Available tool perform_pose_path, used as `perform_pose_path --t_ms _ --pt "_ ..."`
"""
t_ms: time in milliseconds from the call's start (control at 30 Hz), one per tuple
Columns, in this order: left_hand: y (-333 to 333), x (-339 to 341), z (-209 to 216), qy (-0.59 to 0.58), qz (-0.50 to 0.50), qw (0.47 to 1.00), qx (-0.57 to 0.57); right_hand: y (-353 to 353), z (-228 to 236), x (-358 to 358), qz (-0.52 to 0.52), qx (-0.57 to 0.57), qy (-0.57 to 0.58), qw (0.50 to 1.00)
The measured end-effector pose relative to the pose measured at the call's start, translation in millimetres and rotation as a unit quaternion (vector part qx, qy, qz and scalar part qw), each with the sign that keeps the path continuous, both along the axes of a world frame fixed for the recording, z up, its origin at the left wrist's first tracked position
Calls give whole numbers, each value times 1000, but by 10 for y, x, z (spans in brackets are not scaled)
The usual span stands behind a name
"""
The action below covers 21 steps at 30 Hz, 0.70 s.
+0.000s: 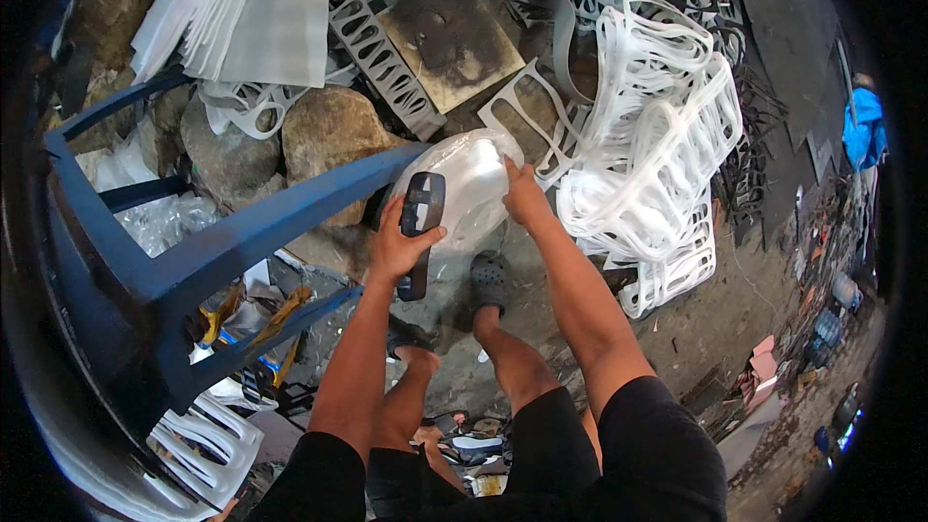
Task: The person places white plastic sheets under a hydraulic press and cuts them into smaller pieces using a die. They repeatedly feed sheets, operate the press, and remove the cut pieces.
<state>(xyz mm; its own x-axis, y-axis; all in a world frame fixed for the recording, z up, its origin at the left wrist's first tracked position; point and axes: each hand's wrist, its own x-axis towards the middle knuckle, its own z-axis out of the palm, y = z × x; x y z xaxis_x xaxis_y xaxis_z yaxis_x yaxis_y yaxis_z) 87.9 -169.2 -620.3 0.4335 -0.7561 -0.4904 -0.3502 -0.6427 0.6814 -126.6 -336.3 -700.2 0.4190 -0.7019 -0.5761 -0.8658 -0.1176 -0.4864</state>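
Observation:
In front of me my left hand [398, 244] is closed round a dark, sole-shaped sandal [423, 203], thumb across its middle and fingers mostly hidden behind it. The sandal stands upright against the near left side of a clear plastic bag [472, 159]. My right hand [524, 195] pinches the bag's right edge, with its fingertips at the film. The bag bulges between both hands, over the ground. Whether it contains anything is hard to tell through the shine.
A blue metal frame [261, 208] reaches in from the left, close to my left hand. White cut-out foam scraps [648, 126] are heaped at right. Behind lie rocks [333, 135], a scorched board [454, 43] and white sheets [275, 14]. My clog-shod foot [489, 280] stands below the bag.

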Motion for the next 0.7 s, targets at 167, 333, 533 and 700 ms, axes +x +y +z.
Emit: perform_pose_path --t_ms 167,333,533,700 --pt "-62 -95 77 43 60 997 9 -181 148 29 60 -11 32 998" --pt "252 -133 722 26 90 995 -28 -45 1134 1 -116 -149 -128 974" --pt "751 -698 2592 179 197 932 -247 1429 3407 -79 -213 606 -241 728" --pt "1224 -619 4483 139 13 948 -284 1672 4965 300 -354 568 -434 604"
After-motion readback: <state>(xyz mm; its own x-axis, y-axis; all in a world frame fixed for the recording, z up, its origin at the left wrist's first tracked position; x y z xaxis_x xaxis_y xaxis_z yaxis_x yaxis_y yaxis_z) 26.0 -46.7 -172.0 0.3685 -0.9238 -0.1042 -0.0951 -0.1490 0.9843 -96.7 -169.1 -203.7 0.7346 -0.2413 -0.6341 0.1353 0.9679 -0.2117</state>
